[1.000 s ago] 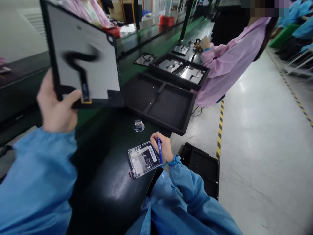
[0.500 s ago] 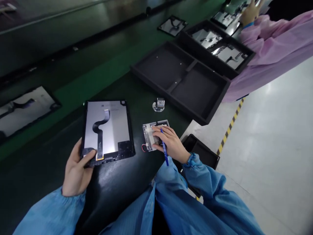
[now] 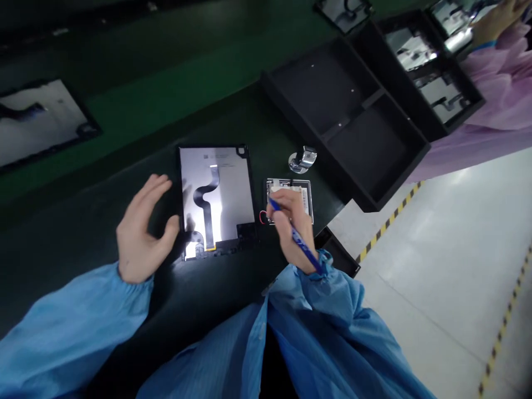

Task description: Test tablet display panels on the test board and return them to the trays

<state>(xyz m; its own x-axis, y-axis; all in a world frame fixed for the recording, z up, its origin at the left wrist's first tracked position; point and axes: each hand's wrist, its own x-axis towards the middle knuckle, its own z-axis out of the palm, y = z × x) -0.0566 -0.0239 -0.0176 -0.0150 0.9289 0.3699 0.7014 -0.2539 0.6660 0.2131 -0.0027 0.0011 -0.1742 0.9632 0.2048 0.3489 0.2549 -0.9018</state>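
A tablet screen panel (image 3: 230, 194) lies on the dark table, its silvery back up, with a black ribbon cable (image 3: 206, 213) curving down it. Just left of the panel is my left hand (image 3: 143, 233), fingers spread and holding nothing. My right hand (image 3: 295, 227) grips a blue pen (image 3: 303, 247), whose upper end points toward my wrist. Beneath the fingers of that hand sits a small flat electronic module (image 3: 308, 202) with a white label and a red wire at its left edge. The fingers cover part of the module.
A shiny metal bracket (image 3: 303, 159) stands behind the module. Further right lies a black two-compartment tray (image 3: 368, 102), beside another tray (image 3: 446, 124) holding panels. Another panel (image 3: 45, 122) rests at far left. A co-worker's pink sleeve (image 3: 499, 105) shows at upper right.
My left hand has let go of the screen panel, which now lies flat on the table. My right hand has gone from lying over the module to a writing-like grip on the pen. The view has shifted.
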